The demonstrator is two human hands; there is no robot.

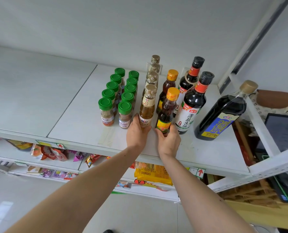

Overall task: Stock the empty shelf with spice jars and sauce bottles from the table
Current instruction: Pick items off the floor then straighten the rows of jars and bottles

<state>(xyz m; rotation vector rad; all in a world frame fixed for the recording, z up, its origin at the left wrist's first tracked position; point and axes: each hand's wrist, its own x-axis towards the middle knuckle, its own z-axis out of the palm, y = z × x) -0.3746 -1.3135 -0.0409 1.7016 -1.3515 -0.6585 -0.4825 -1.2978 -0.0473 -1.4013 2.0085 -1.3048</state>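
Up on the white shelf [76, 115], both bare forearms reach forward and slightly inward, wrists nearly side by side at the shelf's front edge. The left hand [136, 132] wraps the base of the front pale vinegar bottle [146, 108] — fingers curled round its far side, thumb on the left, palm facing right. The right hand [169, 140] grips the bottom of the front orange-capped bottle [167, 111], fingers curled over its yellow label. Both bottles stand upright on the shelf, each at the head of its own row, close together but apart.

Left of them stand two rows of green-lidded spice jars [116, 98]. To the right are two dark soy bottles [192, 105] — and, a little apart from those, a larger dark bottle [222, 111] with a blue label.
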